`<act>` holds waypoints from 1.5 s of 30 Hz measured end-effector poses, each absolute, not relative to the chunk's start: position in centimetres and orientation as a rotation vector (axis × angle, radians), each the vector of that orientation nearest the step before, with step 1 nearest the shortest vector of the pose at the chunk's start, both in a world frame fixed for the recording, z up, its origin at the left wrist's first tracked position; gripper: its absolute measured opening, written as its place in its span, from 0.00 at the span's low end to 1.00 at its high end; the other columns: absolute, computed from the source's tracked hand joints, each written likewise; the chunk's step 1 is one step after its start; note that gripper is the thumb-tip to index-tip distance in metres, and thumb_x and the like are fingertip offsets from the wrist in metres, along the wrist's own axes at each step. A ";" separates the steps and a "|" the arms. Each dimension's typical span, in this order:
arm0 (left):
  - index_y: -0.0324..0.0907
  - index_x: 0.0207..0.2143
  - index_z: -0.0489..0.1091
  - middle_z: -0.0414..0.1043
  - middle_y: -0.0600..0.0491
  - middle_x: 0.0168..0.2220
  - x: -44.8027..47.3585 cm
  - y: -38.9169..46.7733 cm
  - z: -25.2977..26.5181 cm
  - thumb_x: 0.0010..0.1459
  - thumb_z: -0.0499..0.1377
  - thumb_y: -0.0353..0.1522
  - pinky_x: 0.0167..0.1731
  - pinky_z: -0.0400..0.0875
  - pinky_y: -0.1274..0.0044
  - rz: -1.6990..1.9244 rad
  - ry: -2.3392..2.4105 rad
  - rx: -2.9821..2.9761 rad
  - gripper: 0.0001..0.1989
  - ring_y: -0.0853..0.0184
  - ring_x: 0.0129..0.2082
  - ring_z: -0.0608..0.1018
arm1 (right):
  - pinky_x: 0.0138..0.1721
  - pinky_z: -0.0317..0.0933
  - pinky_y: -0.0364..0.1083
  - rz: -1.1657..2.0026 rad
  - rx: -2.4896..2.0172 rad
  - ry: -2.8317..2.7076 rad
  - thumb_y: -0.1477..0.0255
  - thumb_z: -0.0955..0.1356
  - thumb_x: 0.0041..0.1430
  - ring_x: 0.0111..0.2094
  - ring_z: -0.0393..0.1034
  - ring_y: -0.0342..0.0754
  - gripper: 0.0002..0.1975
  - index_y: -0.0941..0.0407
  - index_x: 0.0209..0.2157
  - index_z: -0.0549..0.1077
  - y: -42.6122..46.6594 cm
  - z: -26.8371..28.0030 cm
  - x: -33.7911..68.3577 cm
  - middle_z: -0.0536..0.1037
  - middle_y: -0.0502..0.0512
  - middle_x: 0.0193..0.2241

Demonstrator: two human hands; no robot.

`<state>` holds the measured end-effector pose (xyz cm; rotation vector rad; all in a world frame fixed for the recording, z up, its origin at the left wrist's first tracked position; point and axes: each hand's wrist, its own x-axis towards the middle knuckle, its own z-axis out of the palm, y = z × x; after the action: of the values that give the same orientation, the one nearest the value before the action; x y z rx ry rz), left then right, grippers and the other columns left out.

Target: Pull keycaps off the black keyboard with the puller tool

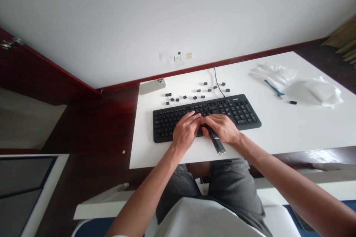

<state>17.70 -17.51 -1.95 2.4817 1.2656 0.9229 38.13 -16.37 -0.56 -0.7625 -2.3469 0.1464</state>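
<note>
A black keyboard (pixel 164 124) lies on the white table, its cable running to the back. My left hand (pixel 185 129) rests on its middle keys with the fingers stretched out, the fingertips close to my right hand. My right hand (pixel 222 127) is closed around a long black tool (pixel 217 143) with small metal prongs at its near end. The tool's far end points down at the keys and is hidden by my fingers. Behind the keyboard lie several loose black keycaps (pixel 195 97), scattered over the table.
A phone (pixel 152 86) lies at the table's back left. To the right are a blue brush-like tool (pixel 274 88), a small black piece (pixel 293 102) and crumpled clear plastic bags (pixel 319 90). The white table (pixel 294 126) has its near edge just before my lap.
</note>
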 end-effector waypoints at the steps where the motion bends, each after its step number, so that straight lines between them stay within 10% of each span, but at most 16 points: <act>1: 0.44 0.52 0.81 0.81 0.51 0.56 17.7 -17.5 -2.0 0.72 0.57 0.30 0.66 0.73 0.63 0.951 1.261 2.461 0.13 0.61 0.62 0.78 | 0.34 0.64 0.49 0.138 -0.744 -2.345 0.76 0.63 0.67 0.28 0.69 0.50 0.06 0.54 0.42 0.69 -16.4 -0.6 38.1 0.76 0.53 0.29; 17: 0.42 0.56 0.76 0.83 0.50 0.47 17.6 -17.7 -1.6 0.72 0.60 0.32 0.53 0.78 0.67 1.042 1.267 2.449 0.13 0.62 0.48 0.82 | 0.36 0.66 0.51 0.172 -1.013 -2.022 0.74 0.64 0.67 0.29 0.69 0.52 0.05 0.52 0.38 0.71 -16.8 -1.0 38.4 0.75 0.55 0.29; 24: 0.43 0.42 0.78 0.83 0.51 0.40 16.4 -18.9 -0.9 0.66 0.67 0.34 0.46 0.79 0.69 1.328 1.400 2.154 0.04 0.63 0.41 0.83 | 0.47 0.73 0.58 0.095 -1.049 -1.790 0.76 0.63 0.68 0.47 0.76 0.57 0.11 0.51 0.40 0.77 -16.8 -0.8 38.8 0.78 0.62 0.49; 32: 0.42 0.42 0.80 0.84 0.52 0.38 15.2 -23.2 -1.7 0.61 0.71 0.37 0.39 0.81 0.74 1.340 1.389 1.728 0.10 0.65 0.34 0.84 | 0.35 0.74 0.43 0.309 -0.818 -2.118 0.77 0.67 0.69 0.38 0.81 0.46 0.12 0.52 0.51 0.77 -19.4 -0.2 36.8 0.83 0.58 0.45; 45: 0.42 0.36 0.83 0.85 0.50 0.38 15.3 -23.3 -2.2 0.62 0.70 0.36 0.41 0.83 0.74 1.357 1.216 1.564 0.06 0.63 0.36 0.86 | 0.49 0.78 0.49 0.617 -0.843 -2.023 0.75 0.72 0.67 0.45 0.83 0.52 0.08 0.52 0.46 0.81 -21.5 -0.2 35.5 0.85 0.57 0.46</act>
<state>15.25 -23.26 -2.18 1.5643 1.2161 1.3573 35.47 -21.53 -0.20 -0.8428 -2.0225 0.6173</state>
